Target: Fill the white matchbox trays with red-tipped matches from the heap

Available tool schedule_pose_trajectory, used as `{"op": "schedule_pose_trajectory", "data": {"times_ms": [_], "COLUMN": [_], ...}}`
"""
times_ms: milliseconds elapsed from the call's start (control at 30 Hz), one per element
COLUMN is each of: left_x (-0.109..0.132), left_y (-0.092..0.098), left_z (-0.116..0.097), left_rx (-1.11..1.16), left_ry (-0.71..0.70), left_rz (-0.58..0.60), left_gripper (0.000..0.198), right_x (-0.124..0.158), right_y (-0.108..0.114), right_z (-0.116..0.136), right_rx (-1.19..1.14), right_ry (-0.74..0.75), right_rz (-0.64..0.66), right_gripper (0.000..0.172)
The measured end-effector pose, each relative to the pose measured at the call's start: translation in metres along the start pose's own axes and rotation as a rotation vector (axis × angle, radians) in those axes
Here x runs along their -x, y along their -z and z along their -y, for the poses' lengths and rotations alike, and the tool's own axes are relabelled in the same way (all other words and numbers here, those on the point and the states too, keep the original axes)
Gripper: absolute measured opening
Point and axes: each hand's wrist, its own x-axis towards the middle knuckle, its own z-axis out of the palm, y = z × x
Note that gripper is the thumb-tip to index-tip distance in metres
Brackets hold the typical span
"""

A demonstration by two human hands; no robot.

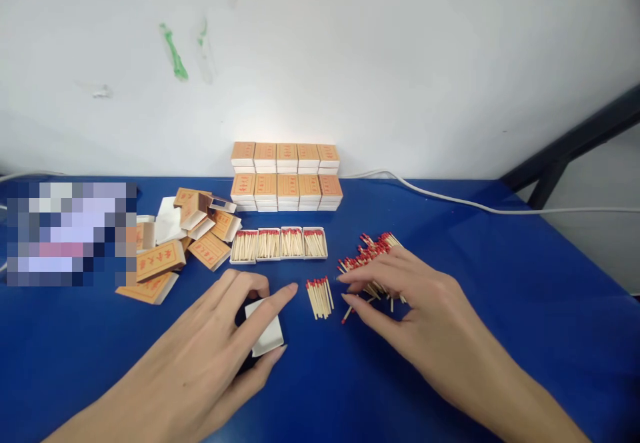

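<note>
My left hand [225, 336] curls around a small white matchbox tray [267, 330], thumb at its near side and index finger stretched over it. To the tray's right lies a small row of matches [320, 298], red heads pointing away from me. My right hand [420, 316] hovers at a loose heap of matches [367, 250], thumb and index finger apart with nothing visible between them. Part of the heap is hidden behind that hand. Several open trays filled with matches [269, 244] stand side by side beyond my hands.
Stacked matchboxes [286, 190] stand in two rows by the white wall [350, 63]. Loose matchbox sleeves [160, 261] lie piled at the left, beside a blurred-out object [65, 230]. A white cable [440, 198] crosses the back of the blue table [500, 283].
</note>
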Motion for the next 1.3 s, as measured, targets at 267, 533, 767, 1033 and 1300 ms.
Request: {"op": "schedule_pose_trajectory", "data": {"times_ms": [267, 533, 767, 1033, 1300], "left_x": [-0.001, -0.002, -0.001, -0.004, 0.000], "left_y": [0.000, 0.002, 0.004, 0.005, 0.000], "left_z": [-0.004, -0.005, 0.002, 0.003, 0.003], "left_rx": [0.002, -0.035, -0.050, -0.061, -0.075], "left_ry": [0.055, 0.037, -0.046, -0.027, -0.019], "left_rz": [-0.021, -0.008, 0.002, -0.009, -0.020], "left_gripper": [0.053, 0.057, 0.060, 0.059, 0.061], "right_x": [-0.002, -0.004, -0.008, -0.004, -0.001], "right_y": [0.015, 0.011, 0.003, -0.025, -0.037], "right_z": [-0.012, -0.007, 0.003, 0.011, 0.013], "right_rx": [0.023, -0.013, -0.070, 0.045, 0.139], "right_ry": [0.064, 0.126, 0.015, 0.024, 0.047], "right_rz": [0.300, 0.324, -0.034, -0.213, -0.216], "right_gripper": [0.010, 0.018, 0.014, 0.017, 0.020]}}
